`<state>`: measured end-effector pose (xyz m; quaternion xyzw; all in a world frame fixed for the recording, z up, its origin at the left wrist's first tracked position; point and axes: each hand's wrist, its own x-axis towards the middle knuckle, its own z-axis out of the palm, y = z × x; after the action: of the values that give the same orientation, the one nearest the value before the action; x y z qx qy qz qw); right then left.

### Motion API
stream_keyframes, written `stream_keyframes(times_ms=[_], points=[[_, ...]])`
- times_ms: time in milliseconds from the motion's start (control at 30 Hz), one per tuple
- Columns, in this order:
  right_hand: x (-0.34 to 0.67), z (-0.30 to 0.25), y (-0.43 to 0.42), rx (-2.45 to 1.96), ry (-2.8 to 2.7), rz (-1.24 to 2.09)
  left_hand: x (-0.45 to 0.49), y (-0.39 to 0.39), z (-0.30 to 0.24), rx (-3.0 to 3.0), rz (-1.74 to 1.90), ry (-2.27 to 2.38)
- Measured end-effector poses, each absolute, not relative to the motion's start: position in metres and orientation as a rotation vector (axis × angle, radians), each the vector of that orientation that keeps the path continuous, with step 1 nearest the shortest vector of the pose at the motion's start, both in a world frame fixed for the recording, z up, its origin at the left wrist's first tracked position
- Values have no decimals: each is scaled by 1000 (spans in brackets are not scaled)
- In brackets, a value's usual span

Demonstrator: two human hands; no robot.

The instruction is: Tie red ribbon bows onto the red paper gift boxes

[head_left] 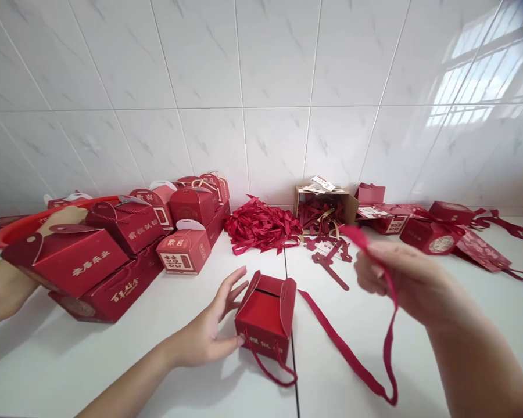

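Observation:
A small red gift box [261, 316] with a folded top and a red cord handle [272, 380] stands on the white table in front of me. My left hand [211, 334] is at its left side, fingers spread, thumb touching the front corner. To the right, my right hand [394, 276] is raised above the table with its fingers closed on a dark red ribbon [390, 342]. One stretch of the ribbon hangs in a loop, and its loose end lies beside the box. The right fingertips are slightly blurred.
Red gift boxes [128, 290] are stacked at left, where another person's arm [9, 284] reaches behind them by an orange-red basin [9, 232]. A ribbon pile [264, 223], an open carton [351, 206] and flower-ended strips [331, 270] lie toward the tiled wall. More boxes [431, 235] sit at right.

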<state>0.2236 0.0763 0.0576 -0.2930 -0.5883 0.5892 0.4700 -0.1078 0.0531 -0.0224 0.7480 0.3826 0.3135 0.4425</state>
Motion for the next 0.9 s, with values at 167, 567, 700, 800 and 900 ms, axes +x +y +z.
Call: stream_keyframes(times_ms=[167,567,700,800,900], points=[[187,33,71,-1151,-1433,1631,-96,53,-2,1942,904,1044],[166,11,70,-1221,-1273,1748,-59,60,18,2360,831,1386],[160,13,71,-1023,-1427,1825,-52,60,21,2317,803,1407],[157,14,71,-924,-1536,1854,-50,62,20,2319,836,1403],[156,13,72,-987,-1664,1752,-51,65,21,2346,892,1409]])
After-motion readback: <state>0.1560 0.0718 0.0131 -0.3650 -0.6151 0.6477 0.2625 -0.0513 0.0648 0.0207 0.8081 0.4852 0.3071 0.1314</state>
